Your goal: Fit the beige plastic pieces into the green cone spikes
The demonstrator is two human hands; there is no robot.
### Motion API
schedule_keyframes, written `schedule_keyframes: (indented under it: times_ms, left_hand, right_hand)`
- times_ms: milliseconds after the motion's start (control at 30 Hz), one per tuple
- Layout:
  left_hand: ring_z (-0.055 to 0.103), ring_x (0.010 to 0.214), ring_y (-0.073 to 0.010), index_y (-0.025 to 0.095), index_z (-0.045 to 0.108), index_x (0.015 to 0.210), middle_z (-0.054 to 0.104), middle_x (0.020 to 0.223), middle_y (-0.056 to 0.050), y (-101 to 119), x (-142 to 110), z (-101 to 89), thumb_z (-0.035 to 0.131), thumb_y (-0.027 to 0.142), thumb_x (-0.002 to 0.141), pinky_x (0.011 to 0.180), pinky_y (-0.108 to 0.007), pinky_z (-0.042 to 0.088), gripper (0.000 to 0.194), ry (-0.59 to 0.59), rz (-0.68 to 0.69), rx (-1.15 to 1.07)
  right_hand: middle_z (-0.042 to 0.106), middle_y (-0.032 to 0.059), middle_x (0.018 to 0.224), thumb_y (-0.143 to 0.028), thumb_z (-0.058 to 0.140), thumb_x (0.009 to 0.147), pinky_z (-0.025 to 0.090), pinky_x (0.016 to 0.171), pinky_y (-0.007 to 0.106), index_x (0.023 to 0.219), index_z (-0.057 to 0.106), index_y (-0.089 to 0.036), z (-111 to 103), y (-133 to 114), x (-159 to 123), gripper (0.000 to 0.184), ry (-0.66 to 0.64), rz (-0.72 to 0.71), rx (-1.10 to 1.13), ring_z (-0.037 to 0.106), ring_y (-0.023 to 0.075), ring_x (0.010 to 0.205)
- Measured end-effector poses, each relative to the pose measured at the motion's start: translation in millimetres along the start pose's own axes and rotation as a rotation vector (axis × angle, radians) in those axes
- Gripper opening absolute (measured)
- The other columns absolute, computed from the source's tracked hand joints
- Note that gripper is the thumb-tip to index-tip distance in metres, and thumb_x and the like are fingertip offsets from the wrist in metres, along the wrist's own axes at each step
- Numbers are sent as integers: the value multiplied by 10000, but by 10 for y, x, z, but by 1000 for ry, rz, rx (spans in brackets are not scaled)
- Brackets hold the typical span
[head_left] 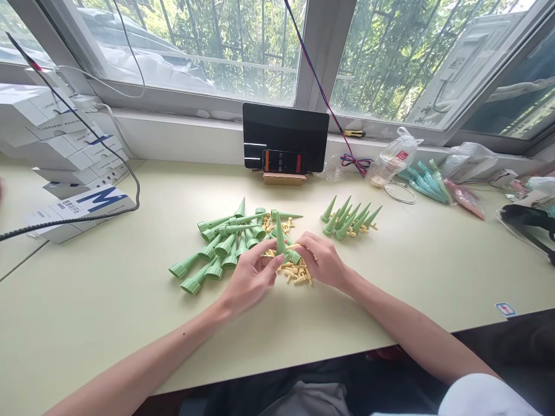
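Observation:
My left hand (250,276) pinches a green cone-shaped spike (280,238), which stands tip up between both hands. My right hand (323,260) rests right beside it, fingers curled over a heap of small yellow plastic pieces (295,274) and touching the base of the spike; I cannot make out what it grips. A loose pile of green spikes (221,242) lies to the left of my hands. A smaller, tidier group of green spikes with yellow pieces (349,219) lies to the right, further back.
A dark tablet (285,134) with a phone (285,162) leaning on it stands at the back under the window. White boxes (65,150) are stacked at the left with a black cable (87,216). Plastic bags (392,156) and teal spikes (427,182) lie at the right.

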State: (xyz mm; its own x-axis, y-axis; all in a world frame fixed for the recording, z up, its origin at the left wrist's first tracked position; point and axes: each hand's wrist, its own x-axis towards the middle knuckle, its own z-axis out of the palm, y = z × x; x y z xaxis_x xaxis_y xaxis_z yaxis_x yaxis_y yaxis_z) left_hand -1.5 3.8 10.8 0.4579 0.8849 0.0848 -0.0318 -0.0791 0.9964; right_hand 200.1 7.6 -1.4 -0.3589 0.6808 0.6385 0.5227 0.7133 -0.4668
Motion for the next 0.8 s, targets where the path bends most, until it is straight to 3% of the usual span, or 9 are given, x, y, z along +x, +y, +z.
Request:
schedule_keyframes:
  times_ms: [133,267,533,800]
  left_hand:
    - [480,493,-75,203,657,1179,626,862,-43,-17,7,23,635,360,894,435,-223,422,327,30,49,28]
    - [483,498,-48,213,661,1161,590,1144,-93,-18,11,21,596,344,921,447,-229,449,281,21,89,73]
    - [502,524,-61,238,611,1235,560,1171,-84,4,-3,10,593,318,922,488,-246,477,324,-1,113,173]
    - [497,555,-85,222,566,1266,589,885,-14,6,1,18,637,293,892,536,-231,476,387,4,73,255]
  right_hand:
    - [453,-2,689,-275,390,1031,338,564,264,794,483,-208,22,7,-17,263,-6,19,19,385,133,600]
    - [428,-11,675,-276,390,1031,335,575,268,765,451,-210,37,3,-31,280,-10,38,44,375,133,599]
    - [431,-12,674,-262,383,1029,320,569,268,766,443,-209,23,11,-16,275,5,36,56,371,133,602]
    - [426,-23,667,-219,407,1020,312,578,252,773,450,-199,25,4,-18,251,39,38,88,372,116,591]
